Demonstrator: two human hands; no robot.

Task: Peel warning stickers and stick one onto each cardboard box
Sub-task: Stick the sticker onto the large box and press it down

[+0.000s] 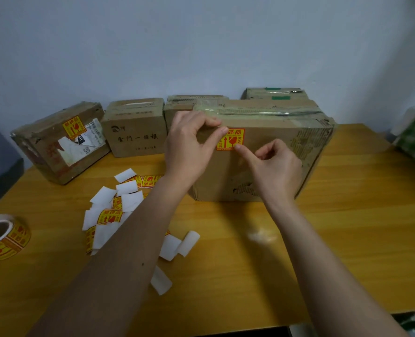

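Warning sticker [230,139] lies on the large cardboard box [269,164], left hand [189,144] fingertips pressing its top-left corner, right hand [276,164] curled, forefinger pressing its lower edge.

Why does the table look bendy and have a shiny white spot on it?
Head view: the wide-angle lens curves the table edges and stretches the arms; the whitish spot is glare from a light on the glossy wood; the picture is soft overall, so the small print on the sticker under the left hand and right hand blurs.
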